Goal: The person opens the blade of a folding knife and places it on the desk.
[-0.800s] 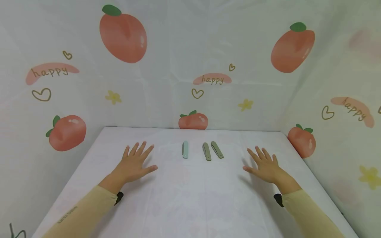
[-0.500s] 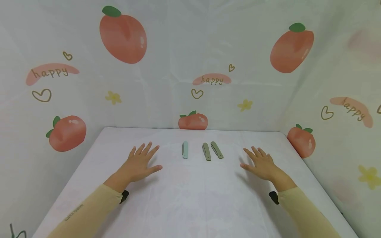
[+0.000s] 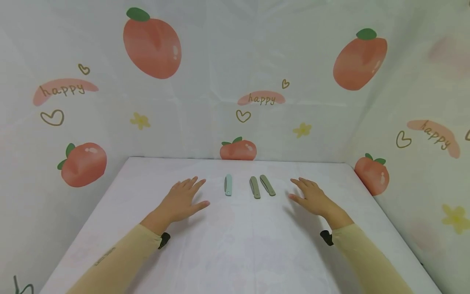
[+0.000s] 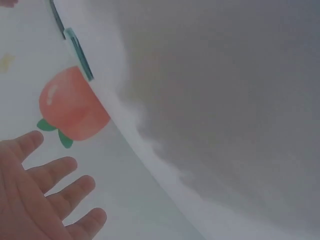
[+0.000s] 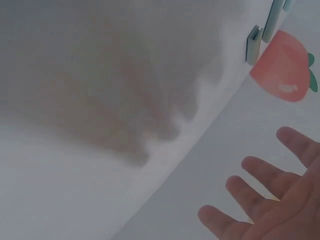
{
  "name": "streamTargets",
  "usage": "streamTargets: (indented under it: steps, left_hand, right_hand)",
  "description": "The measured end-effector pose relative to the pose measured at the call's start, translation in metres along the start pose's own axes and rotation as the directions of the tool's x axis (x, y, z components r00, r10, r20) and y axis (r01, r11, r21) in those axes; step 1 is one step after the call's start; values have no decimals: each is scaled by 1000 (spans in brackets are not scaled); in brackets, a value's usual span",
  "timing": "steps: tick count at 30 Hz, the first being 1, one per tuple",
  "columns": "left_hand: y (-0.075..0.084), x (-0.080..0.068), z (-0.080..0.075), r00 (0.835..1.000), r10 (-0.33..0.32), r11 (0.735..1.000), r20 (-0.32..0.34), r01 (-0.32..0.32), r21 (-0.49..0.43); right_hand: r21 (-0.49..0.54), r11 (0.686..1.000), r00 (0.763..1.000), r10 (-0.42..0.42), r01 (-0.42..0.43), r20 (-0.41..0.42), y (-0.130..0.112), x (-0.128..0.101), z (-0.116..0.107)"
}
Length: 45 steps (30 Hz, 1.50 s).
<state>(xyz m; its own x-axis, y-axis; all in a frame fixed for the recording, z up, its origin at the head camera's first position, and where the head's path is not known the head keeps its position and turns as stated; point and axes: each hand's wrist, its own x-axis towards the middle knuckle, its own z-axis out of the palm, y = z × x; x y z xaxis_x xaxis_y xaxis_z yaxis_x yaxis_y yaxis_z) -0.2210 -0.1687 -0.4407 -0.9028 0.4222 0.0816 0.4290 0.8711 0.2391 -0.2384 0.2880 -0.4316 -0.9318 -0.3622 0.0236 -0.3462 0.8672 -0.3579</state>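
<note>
Three folded knives near the desk's far edge, a hand on either side

We find the mint folding knife [image 3: 229, 185] lying near the middle of the desk's far edge, almost square to it. To its right, a little apart, lies the first olive folding knife [image 3: 255, 188], its upper end leaning left. Just beside that is the second olive folding knife [image 3: 268, 185], leaning further the same way. All three look folded; we cannot tell their material.

Left hand [image 3: 183, 200]: out from the desk's left edge, nearest the mint knife but apart from it. Grip wide, fingers extended, thumb well away from them.

Right hand [image 3: 311, 197]: in from the right edge, nearest the second olive knife, a gap between. Grip wide here too, fingers straight. We note both hands' shadows on the white desk [image 3: 235, 253].

Pale yellow sleeves [image 3: 121, 257] come in from the near edge, a black piece [image 3: 164, 241] showing under each cuff.

Beyond the far edge we see a white backdrop [image 3: 205, 81] printed with red fruit, hearts, yellow flowers and "happy" lettering; one fruit print [image 3: 238, 149] meets the desk's far edge behind the knives.
</note>
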Motion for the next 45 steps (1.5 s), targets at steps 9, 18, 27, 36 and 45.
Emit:
streamTargets:
  steps: [9, 18, 27, 36, 45]
  left_hand:
    - [10, 13, 9, 1000, 18, 1000, -26, -19, -23]
    - [26, 26, 9, 1000, 2, 999, -28, -3, -45]
    - [38, 40, 13, 1000, -12, 993, -22, 10, -117]
    - [46, 53, 23, 1000, -1, 986, -9, 0, -168]
    - [63, 59, 25, 999, 32, 978, -21, -35, -206]
  right_hand:
    - [34, 999, 999, -41, 42, -26, -5, 18, 8]
    - [39, 998, 997, -40, 43, -66, -11, 41, 16]
    - [66, 997, 998, -42, 45, -49, -19, 65, 22]
    - [73, 997, 1000, -21, 22, -12, -24, 88, 28]
    - [78, 995, 996, 52, -57, 68, -23, 114, 38]
